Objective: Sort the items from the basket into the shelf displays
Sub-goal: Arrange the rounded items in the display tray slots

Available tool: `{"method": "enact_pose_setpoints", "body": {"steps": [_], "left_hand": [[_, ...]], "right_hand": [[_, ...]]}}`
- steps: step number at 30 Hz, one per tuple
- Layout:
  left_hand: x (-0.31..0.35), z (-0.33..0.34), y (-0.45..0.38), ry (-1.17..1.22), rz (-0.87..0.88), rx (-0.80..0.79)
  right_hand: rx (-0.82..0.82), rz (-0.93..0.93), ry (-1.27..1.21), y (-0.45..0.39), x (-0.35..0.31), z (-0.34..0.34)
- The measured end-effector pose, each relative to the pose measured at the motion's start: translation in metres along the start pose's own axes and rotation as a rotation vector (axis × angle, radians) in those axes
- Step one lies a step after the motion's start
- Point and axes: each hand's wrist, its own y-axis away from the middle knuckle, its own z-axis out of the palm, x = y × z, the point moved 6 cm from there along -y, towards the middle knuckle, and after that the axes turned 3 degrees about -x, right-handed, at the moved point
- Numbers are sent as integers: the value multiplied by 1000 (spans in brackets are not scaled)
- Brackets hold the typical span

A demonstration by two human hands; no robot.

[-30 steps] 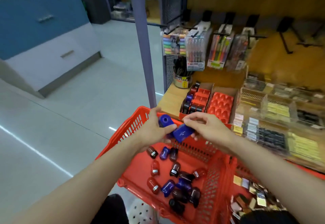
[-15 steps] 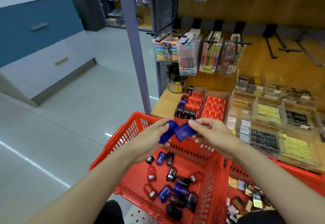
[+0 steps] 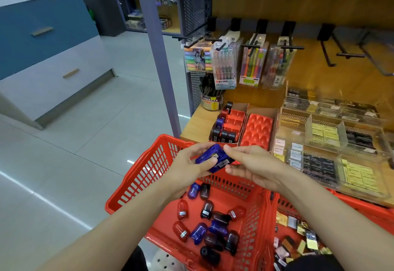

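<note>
Sharpeners (image 3: 214, 158) look light, hard, slick plastic; left hand (image 3: 187, 169) and right hand (image 3: 253, 166) both pinch them by the sides

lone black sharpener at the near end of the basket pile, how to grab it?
Judging from the head view, the black sharpener lies on its side on the basket floor, slightly apart from the pile. Probably come straight down from above and pinch across its two long flanks with the fingers. Its near side is free; other sharpeners crowd the far side, so a sideways approach looks worse.
</note>
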Motion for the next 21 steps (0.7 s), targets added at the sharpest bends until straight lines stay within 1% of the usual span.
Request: {"method": "enact_pose_setpoints", "body": {"steps": [2, 4, 7, 9, 10, 11, 13, 14, 15, 16, 18, 19, 21], "left_hand": [[-1, -1, -3, 27, -4, -3], [-3, -1, -9, 60, -16, -20], [-6, -2, -24, 99, -26, -14], [-5, 0, -36, 78, -16, -23], [-3, 1, -43, 14, -5, -38], [0, 2, -51, -100, 19, -53], [8, 6, -71, -378, 81, -100], [12, 8, -83, -451, 110, -118], [16, 8, -95, -455, 138, -118], [20, 7, -108, -419, 163, -94], [30, -1, -133, -379, 216, 11], [35, -5, -145, -396, 238, 53], [38, -7, -169, -441, 254, 85]], "right_hand": [[-32, -22, -9, 0, -1, 0], [-17, -63, 28, -3, -3, -3], [27, -151, 202, -10, -13, -12], [50, -213, 345, -16, -23, -21], [63, -243, 439, -19, -29, -26], [77, -266, 557, -22, -35, -31], [116, -298, 791, -30, -48, -38], [159, -314, 868, -36, -57, -44], [225, -330, 922, -43, -68, -53], [307, -347, 972, -50, -81, -63], [467, -380, 1044, -64, -107, -84], [522, -394, 1056, -70, -115, -92], [564, -387, 1058, -87, -119, -106]]}}
